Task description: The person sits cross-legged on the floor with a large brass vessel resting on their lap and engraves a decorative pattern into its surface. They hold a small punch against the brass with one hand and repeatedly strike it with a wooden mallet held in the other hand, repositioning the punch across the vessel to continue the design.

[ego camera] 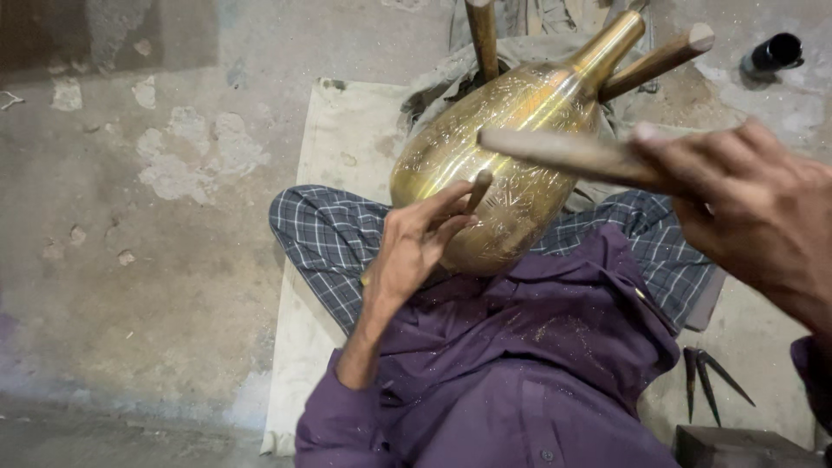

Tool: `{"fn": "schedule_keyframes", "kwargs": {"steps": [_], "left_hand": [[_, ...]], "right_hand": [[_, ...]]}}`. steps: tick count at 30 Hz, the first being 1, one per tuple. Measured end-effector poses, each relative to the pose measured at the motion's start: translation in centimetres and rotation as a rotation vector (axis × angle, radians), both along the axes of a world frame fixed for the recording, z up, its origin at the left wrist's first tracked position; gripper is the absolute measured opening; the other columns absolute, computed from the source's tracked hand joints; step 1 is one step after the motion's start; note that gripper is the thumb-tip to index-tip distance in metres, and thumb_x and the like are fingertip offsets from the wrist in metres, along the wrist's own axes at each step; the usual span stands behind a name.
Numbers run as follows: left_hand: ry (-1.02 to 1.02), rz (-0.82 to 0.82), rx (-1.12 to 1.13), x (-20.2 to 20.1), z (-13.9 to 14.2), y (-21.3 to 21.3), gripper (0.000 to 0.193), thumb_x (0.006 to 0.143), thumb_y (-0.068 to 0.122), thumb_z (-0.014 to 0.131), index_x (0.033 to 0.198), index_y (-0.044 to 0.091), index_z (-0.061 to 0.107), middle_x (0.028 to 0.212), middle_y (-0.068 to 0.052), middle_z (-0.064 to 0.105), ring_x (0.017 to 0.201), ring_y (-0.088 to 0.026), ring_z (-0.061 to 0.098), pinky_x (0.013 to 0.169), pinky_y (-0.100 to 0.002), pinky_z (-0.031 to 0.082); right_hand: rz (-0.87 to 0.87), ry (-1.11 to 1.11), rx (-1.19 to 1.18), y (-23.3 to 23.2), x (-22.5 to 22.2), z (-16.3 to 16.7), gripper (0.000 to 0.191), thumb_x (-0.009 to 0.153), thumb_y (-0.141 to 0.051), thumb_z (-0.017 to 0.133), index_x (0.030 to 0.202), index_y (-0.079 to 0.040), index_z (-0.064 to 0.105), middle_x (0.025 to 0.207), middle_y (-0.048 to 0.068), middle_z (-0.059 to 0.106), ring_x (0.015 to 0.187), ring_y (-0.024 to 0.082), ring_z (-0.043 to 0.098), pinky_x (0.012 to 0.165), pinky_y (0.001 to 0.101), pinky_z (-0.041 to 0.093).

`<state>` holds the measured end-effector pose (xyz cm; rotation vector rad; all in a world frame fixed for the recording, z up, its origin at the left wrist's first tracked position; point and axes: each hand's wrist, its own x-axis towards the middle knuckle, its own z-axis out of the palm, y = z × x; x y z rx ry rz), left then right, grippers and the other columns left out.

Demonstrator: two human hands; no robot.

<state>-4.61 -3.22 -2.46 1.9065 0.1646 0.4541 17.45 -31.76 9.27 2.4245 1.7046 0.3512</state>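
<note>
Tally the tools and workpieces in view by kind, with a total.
Brass vase: 1
Wooden mallet in right hand: 1
Small punch in left hand: 1
Wooden support pegs: 2
Dark pointed tools on floor: 1 cluster
Black cylinder: 1
Total: 7

1 brass vase (pixel 494 165), 3 wooden sticks (pixel 563 154), 2 hands (pixel 416 247), 1 black cylinder (pixel 774 52).

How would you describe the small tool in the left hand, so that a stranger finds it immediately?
Start at the big shiny brass vase lying across the seated person's lap. The left hand rests against its lower belly, and a short thin wooden-looking tool sticks up between the fingers, touching the metal. Unlike the long stick raised in the right hand, it is small and stubby.
</note>
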Motion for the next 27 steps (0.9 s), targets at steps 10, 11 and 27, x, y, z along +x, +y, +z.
{"fn": "schedule_keyframes", "kwargs": {"steps": [10, 11, 27], "left_hand": [[-0.103, 0.287, -0.227, -1.1, -0.6, -2.8, 0.042, 0.103, 0.011, 0.066, 0.144, 0.013, 0.055, 0.111, -0.012, 0.079, 0.104, -0.024, 0.08, 0.088, -0.037, 0.07], [-0.077, 0.301, -0.183, -1.0, -0.5, -2.8, 0.044, 0.101, 0.011, 0.069, 0.143, 0.012, 0.055, 0.109, -0.011, 0.079, 0.101, -0.024, 0.081, 0.085, -0.035, 0.07], [-0.145, 0.586, -0.206, -0.5, -0.7, -5.4, 0.041, 0.097, 0.009, 0.076, 0.129, 0.003, 0.051, 0.102, -0.014, 0.078, 0.092, -0.021, 0.08, 0.076, -0.03, 0.07]], "right_hand": [[0.071, 0.179, 0.053, 5.0, -0.5, 5.0, 0.069, 0.091, -0.01, 0.067, 0.156, -0.021, 0.049, 0.098, 0.009, 0.07, 0.072, 0.016, 0.067, 0.069, 0.0325, 0.062], [0.044, 0.141, -0.066, 5.4, -0.7, 5.2, 0.067, 0.092, -0.012, 0.068, 0.154, -0.027, 0.05, 0.098, 0.005, 0.071, 0.071, 0.013, 0.067, 0.069, 0.0298, 0.062], [0.374, -0.26, -0.047, 7.9, -1.8, 8.0, 0.075, 0.082, -0.026, 0.076, 0.152, -0.033, 0.052, 0.114, 0.005, 0.07, 0.1, 0.018, 0.07, 0.079, 0.0328, 0.063]]}}
